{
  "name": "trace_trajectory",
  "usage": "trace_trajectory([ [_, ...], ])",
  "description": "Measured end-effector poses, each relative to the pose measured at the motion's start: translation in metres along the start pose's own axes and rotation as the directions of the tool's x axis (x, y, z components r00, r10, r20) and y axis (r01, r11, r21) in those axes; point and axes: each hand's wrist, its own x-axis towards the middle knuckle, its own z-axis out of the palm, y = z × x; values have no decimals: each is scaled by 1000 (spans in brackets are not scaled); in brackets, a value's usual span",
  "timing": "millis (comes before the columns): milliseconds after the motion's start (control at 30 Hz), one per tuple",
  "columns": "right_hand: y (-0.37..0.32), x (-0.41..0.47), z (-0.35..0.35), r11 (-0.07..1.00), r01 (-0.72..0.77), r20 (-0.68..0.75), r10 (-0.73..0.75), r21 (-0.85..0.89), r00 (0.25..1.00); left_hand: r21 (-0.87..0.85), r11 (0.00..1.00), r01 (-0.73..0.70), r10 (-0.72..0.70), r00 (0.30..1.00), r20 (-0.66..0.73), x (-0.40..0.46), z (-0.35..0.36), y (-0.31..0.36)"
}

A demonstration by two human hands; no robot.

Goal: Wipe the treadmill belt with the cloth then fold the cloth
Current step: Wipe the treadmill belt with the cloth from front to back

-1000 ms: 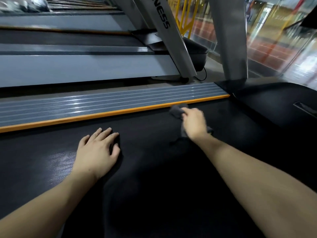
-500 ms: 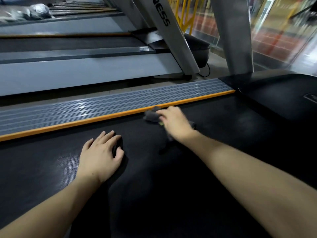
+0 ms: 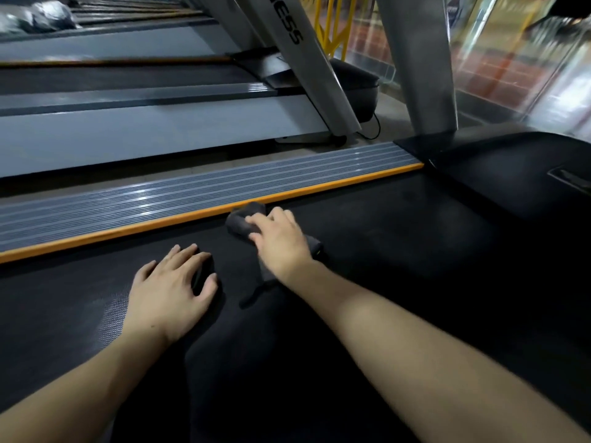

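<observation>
Grey cloth (image 3: 244,219) under right hand (image 3: 281,243)

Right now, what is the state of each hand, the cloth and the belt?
Left hand: flat on the belt, fingers straight, holding nothing.
Right hand: pressing the cloth down.
Cloth: bunched up, not folded, lying beside the orange strip.
Belt: dark, with both hands on it.
</observation>
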Motion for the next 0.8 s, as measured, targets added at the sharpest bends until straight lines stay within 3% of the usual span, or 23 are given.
trace_trajectory([
  [67, 50, 10, -14, 995, -4, 5, 5, -96, 1000, 5, 1000, 5, -5, 1000, -7, 0, -1, 0],
  [133, 117, 17, -35, 965, -186, -117, 167, -184, 979, 10, 1000, 11, -11, 1000, -6, -1, -2, 0],
  [200, 160, 11, -51, 901, -393, -236, 347, -184, 907, 10, 1000, 8, -8, 1000, 0, 0, -2, 1],
  [300, 150, 6, -49, 824, -537, -305, 473, -181, 827, 7, 1000, 5, -5, 1000, 1, 1, -2, 3],
  [400, 86, 13, -24, 861, -487, -250, 444, -146, 860, -7, 1000, 6, -6, 1000, 1, 1, -2, 2],
  [533, -9, -5, 7, 982, -186, -85, 183, -33, 979, -14, 1000, 8, -8, 1000, 4, 0, -3, 1],
  [633, 24, -2, -5, 998, -17, -12, 16, -60, 1000, -8, 1000, 5, -5, 1000, 10, -1, -3, 0],
  [700, 83, 7, -22, 976, -138, -87, 125, -166, 988, -7, 1000, 7, -7, 1000, 4, -1, -3, 1],
  [800, 149, 8, -47, 879, -435, -254, 383, -197, 888, -9, 1000, 11, -11, 1000, 0, 1, -3, 1],
])
